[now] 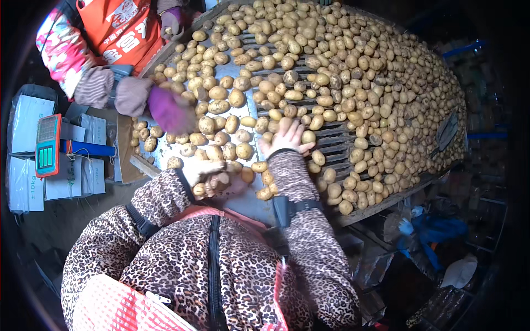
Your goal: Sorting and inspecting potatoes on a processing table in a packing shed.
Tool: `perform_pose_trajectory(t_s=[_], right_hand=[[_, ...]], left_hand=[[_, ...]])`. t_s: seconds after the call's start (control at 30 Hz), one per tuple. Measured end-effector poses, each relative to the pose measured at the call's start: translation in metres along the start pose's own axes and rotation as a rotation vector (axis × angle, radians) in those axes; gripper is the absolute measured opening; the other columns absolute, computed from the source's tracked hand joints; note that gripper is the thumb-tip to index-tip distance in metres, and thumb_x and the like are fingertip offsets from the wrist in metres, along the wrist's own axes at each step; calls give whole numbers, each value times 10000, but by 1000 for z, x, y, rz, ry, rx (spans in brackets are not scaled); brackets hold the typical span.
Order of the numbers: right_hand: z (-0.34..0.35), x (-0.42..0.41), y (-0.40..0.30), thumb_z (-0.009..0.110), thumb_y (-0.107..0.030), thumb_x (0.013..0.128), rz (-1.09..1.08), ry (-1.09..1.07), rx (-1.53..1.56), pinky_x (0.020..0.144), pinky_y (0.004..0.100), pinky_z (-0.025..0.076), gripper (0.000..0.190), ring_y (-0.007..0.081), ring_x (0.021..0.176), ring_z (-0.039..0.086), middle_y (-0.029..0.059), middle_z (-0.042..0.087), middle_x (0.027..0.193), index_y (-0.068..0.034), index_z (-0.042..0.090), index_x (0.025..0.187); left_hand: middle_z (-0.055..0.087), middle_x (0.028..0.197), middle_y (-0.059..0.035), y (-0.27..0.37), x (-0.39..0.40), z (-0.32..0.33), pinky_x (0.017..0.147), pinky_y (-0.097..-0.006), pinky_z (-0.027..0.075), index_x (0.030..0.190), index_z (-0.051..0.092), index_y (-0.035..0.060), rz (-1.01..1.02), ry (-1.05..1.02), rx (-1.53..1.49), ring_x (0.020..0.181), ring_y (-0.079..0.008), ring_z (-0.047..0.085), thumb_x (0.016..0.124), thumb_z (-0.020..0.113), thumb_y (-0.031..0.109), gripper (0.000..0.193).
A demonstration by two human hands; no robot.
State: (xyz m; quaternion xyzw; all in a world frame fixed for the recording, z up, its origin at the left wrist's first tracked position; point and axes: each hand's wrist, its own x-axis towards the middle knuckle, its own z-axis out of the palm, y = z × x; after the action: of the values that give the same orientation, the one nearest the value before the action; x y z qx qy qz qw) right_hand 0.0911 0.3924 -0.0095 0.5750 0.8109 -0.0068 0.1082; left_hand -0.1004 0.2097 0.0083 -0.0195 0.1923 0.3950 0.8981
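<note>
Many potatoes cover the sorting table, heaped toward the far right and thinner toward the left. My left hand is curled at the table's near edge, partly blurred. One potato shows in its grasp; whether more are in the palm is hidden. My right hand lies palm down among the potatoes, fingers apart, where the smooth metal sheet meets the slatted part. Its fingertips touch potatoes, with none enclosed.
Across the left corner, a co-worker's purple-gloved hand reaches over the potatoes, blurred. The co-worker's other gloved hand is by the rim. At left, a digital scale display stands before plastic-wrapped boxes. A wooden rim edges the table.
</note>
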Motion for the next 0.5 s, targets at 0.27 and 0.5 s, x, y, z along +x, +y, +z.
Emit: perform_pose_trajectory(t_s=[0.27, 0.5], right_hand=[[-24, -37, -48, 581, -493, 881, -602, -210, 266, 1104, 589, 302, 643, 375, 1365, 379, 193, 390, 1477, -248, 398, 1446], [-22, 135, -15, 507, -197, 946, 1, -148, 88, 832, 483, 557, 344, 304, 1050, 670, 166, 602, 1254, -57, 521, 1260]], left_hand=[[705, 919, -119, -16, -48, -31, 545, -330, 557, 1152, 603, 21, 218, 396, -229, 723, -220, 673, 986, 526, 319, 349], [704, 866, -101, -14, -57, -34, 512, -300, 521, 1073, 639, 51, 250, 323, -142, 677, -216, 673, 968, 572, 217, 208]])
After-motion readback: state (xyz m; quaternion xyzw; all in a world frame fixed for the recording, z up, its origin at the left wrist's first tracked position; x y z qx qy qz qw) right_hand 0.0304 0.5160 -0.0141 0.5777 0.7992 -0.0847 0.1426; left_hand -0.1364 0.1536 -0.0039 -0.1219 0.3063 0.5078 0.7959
